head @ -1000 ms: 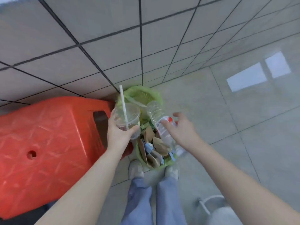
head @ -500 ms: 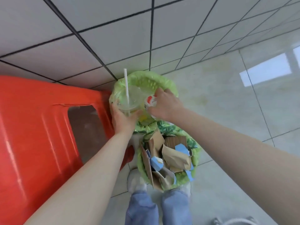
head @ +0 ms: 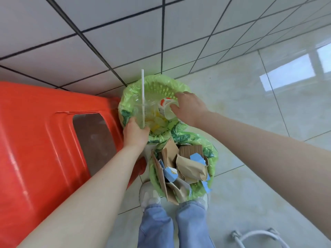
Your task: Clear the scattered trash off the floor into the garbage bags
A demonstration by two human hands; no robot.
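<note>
Two bins lined with green garbage bags stand by the wall. Over the far bin (head: 162, 85), my left hand (head: 134, 131) grips a clear plastic cup (head: 141, 109) with a white straw (head: 143, 93) standing up in it. My right hand (head: 188, 108) holds a clear plastic bottle (head: 165, 108) with a red-and-white label, its end pointing down into the same bin. The near bin (head: 212, 154), between my arms, is stuffed with brown cardboard and blue-and-white paper scraps (head: 188, 167).
A large orange plastic stool (head: 39, 140) lies on its side at the left, touching the far bin. The tiled wall runs behind the bins. My feet (head: 149, 196) stand just below the near bin. A white curved frame (head: 258, 237) sits at bottom right on the glossy floor.
Both hands have moved forward from above the near bin to over the far bin and lowered. The bottle has tipped down into that bin, and the view has come closer.
</note>
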